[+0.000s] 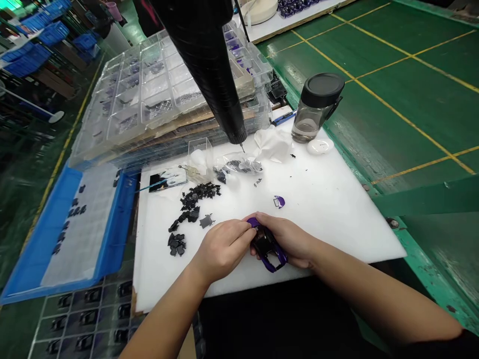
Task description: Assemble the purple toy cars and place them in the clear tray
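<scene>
Near the front edge of the white foam board (337,214), my right hand (288,237) is wrapped round a purple and black car-shaped shell (266,244). My left hand (226,247) has its fingers pinched together at the shell's upper left end; what the fingertips hold, if anything, is hidden. A small purple part (279,201) lies just beyond the hands. Left of them are a grey flat piece (206,221) and piles of small black parts (190,198).
A black electric screwdriver (220,89) hangs point down over the board. Behind are stacked clear compartment trays (149,94), a plastic bag (239,164) and a lidded bottle (316,107). A blue tray (22,269) stands at the left.
</scene>
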A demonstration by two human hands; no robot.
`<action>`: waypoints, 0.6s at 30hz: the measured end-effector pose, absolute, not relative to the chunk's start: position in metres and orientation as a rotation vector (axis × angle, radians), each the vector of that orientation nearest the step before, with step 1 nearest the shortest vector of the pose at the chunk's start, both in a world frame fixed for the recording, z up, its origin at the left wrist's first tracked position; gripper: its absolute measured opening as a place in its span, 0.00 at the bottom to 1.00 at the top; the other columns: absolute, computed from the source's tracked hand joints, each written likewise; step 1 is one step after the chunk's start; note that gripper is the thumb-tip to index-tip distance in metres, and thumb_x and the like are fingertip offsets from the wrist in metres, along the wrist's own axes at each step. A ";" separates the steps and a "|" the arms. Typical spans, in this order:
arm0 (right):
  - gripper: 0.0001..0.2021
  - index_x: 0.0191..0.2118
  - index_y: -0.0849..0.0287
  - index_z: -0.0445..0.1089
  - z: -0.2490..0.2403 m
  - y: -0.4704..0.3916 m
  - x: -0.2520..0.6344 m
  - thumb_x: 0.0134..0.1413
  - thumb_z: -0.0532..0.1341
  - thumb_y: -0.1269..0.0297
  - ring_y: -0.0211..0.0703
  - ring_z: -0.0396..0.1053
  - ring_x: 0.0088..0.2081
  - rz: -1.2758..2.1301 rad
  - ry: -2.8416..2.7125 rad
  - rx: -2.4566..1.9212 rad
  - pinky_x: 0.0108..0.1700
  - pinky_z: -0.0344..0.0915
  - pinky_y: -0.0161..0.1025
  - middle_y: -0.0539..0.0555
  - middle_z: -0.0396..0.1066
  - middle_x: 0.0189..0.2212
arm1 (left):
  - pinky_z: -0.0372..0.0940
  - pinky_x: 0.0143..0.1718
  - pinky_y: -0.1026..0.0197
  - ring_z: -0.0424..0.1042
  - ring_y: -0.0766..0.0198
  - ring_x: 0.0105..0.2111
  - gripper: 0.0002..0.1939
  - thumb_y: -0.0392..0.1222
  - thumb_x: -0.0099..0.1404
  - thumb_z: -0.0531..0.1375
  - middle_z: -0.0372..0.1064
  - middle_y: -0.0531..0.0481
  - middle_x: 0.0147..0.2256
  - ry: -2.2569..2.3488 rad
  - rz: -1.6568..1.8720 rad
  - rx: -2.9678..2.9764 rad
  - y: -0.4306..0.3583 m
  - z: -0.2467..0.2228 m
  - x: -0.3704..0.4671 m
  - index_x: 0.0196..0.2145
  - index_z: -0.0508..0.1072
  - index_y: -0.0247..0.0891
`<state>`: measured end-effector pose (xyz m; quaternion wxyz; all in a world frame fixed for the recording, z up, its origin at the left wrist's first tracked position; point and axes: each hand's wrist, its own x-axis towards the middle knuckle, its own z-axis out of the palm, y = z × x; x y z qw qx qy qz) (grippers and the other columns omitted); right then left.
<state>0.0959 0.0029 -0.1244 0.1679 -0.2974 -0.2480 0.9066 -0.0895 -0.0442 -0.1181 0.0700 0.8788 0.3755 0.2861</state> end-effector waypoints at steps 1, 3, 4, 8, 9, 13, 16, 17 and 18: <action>0.20 0.47 0.64 0.70 -0.124 0.003 0.096 0.67 0.50 0.51 0.41 0.69 0.29 2.580 -0.705 -0.846 0.33 0.67 0.39 0.56 0.70 0.30 | 0.69 0.37 0.55 0.71 0.54 0.38 0.09 0.26 0.71 0.56 0.70 0.40 0.41 1.125 0.857 2.643 -0.044 -0.118 -0.090 0.48 0.68 0.30; 0.20 0.47 0.64 0.70 -0.124 0.002 0.096 0.67 0.51 0.51 0.41 0.69 0.29 2.583 -0.697 -0.841 0.33 0.67 0.38 0.56 0.71 0.30 | 0.70 0.38 0.54 0.72 0.54 0.39 0.09 0.27 0.72 0.56 0.70 0.40 0.42 1.126 0.855 2.635 -0.044 -0.119 -0.090 0.49 0.68 0.31; 0.20 0.47 0.63 0.70 -0.124 0.002 0.096 0.67 0.51 0.51 0.41 0.69 0.29 2.585 -0.690 -0.840 0.34 0.67 0.38 0.56 0.71 0.30 | 0.70 0.38 0.54 0.72 0.54 0.39 0.10 0.28 0.72 0.55 0.70 0.40 0.42 1.127 0.851 2.628 -0.044 -0.119 -0.090 0.50 0.68 0.31; 0.20 0.45 0.63 0.71 -0.122 0.002 0.096 0.66 0.52 0.51 0.39 0.68 0.28 2.582 -0.655 -0.877 0.34 0.67 0.37 0.55 0.70 0.28 | 0.71 0.39 0.52 0.72 0.51 0.41 0.10 0.36 0.75 0.55 0.70 0.37 0.44 1.126 0.831 2.609 -0.045 -0.119 -0.090 0.52 0.67 0.31; 0.19 0.44 0.63 0.71 -0.122 0.002 0.096 0.65 0.54 0.51 0.38 0.68 0.28 2.572 -0.649 -0.891 0.33 0.67 0.36 0.55 0.71 0.29 | 0.71 0.39 0.51 0.72 0.51 0.42 0.11 0.38 0.75 0.54 0.69 0.36 0.45 1.124 0.828 2.604 -0.045 -0.119 -0.090 0.52 0.67 0.32; 0.19 0.44 0.63 0.71 -0.122 0.003 0.096 0.64 0.55 0.51 0.38 0.68 0.28 2.546 -0.660 -0.890 0.34 0.66 0.34 0.55 0.72 0.30 | 0.70 0.41 0.50 0.71 0.51 0.43 0.15 0.45 0.77 0.52 0.69 0.36 0.46 1.112 0.852 2.495 -0.044 -0.116 -0.091 0.54 0.67 0.34; 0.24 0.51 0.63 0.68 -0.122 0.003 0.098 0.65 0.51 0.46 0.40 0.69 0.27 2.592 -0.737 -0.853 0.33 0.66 0.37 0.55 0.72 0.28 | 0.68 0.49 0.47 0.68 0.48 0.50 0.23 0.52 0.74 0.56 0.66 0.35 0.51 1.098 0.974 2.283 -0.042 -0.113 -0.095 0.59 0.63 0.36; 0.26 0.53 0.63 0.66 -0.122 0.003 0.099 0.65 0.51 0.44 0.40 0.69 0.27 2.608 -0.764 -0.845 0.33 0.66 0.37 0.56 0.73 0.28 | 0.66 0.53 0.45 0.66 0.47 0.53 0.28 0.54 0.72 0.59 0.64 0.34 0.54 1.093 0.983 2.199 -0.041 -0.112 -0.097 0.62 0.60 0.37; 0.28 0.54 0.62 0.64 -0.121 0.003 0.100 0.64 0.50 0.42 0.41 0.70 0.27 2.619 -0.791 -0.839 0.33 0.67 0.38 0.56 0.73 0.29 | 0.63 0.56 0.44 0.63 0.45 0.56 0.32 0.55 0.70 0.61 0.62 0.34 0.56 1.081 0.964 2.115 -0.040 -0.112 -0.099 0.64 0.57 0.37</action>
